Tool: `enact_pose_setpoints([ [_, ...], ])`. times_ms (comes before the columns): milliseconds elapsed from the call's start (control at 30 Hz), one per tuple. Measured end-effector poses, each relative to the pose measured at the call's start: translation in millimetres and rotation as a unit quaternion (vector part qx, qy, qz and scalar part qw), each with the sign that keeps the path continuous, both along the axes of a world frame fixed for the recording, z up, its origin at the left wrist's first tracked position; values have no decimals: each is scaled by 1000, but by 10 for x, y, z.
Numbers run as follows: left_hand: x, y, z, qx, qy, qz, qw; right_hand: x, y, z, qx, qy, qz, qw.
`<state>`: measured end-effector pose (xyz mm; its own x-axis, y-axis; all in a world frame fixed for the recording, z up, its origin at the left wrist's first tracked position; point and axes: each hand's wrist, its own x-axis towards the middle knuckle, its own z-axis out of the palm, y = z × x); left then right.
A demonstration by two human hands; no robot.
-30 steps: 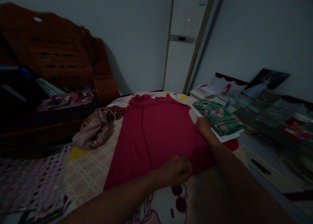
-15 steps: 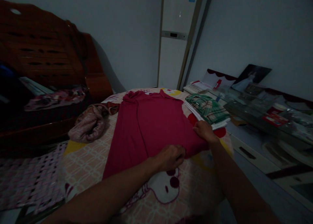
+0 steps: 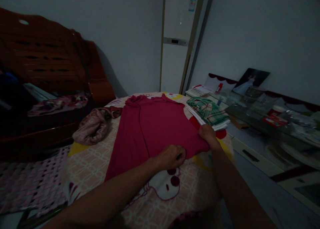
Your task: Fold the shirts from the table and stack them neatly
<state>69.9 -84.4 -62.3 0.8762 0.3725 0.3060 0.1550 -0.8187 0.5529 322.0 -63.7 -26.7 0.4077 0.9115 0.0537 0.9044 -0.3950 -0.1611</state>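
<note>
A magenta garment (image 3: 160, 125) lies spread on a patterned cloth (image 3: 190, 185) that covers the table, with a fold line running down its left part. My left hand (image 3: 172, 157) is closed on the garment's near edge, around the middle. At the garment's right edge, my right hand (image 3: 207, 134) pinches the fabric. The fingertips of both hands are partly hidden. Just beyond my right hand sits a folded green plaid cloth (image 3: 208, 110) on top of white folded fabric (image 3: 221, 126).
A bunched pinkish cloth (image 3: 92, 129) lies at the table's left edge. Behind it stands a wooden bench (image 3: 50, 65). To the right is a glass-topped cabinet (image 3: 265, 122) with several items on it. A woven seat (image 3: 32, 179) is at the lower left.
The whole view has shifted slightly. Both hands still grip the garment, and its lower right part is drawn in slightly, with the near edge a little more bent between the hands.
</note>
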Motion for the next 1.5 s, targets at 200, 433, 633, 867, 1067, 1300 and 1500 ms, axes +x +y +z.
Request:
enact_pose_setpoints([
  [200, -32, -14, 50, 1, 7, 13, 1000, 169, -231, 46, 24, 206, 27, 978],
  [433, 0, -4, -2, 20, 19, 34, 999, 239, -611, 76, -9, 363, 108, 925],
  [633, -15, 8, 56, -27, -18, 23, 999, 189, -638, -24, 138, 531, 58, 834],
  [867, 0, 7, 44, -51, -22, 28, 998, 266, -630, -167, 164, 534, -11, 830],
  [1067, -70, 28, 218, -56, 0, -54, 997, 315, -631, -170, 118, 270, 15, 955],
  [1300, -569, 323, 694, -82, -51, 108, 989, 101, -588, -32, 208, 133, -28, 969],
  [1500, -881, 228, 674, -81, 89, 70, 990, -637, -634, 31, 68, 333, 287, 896],
])
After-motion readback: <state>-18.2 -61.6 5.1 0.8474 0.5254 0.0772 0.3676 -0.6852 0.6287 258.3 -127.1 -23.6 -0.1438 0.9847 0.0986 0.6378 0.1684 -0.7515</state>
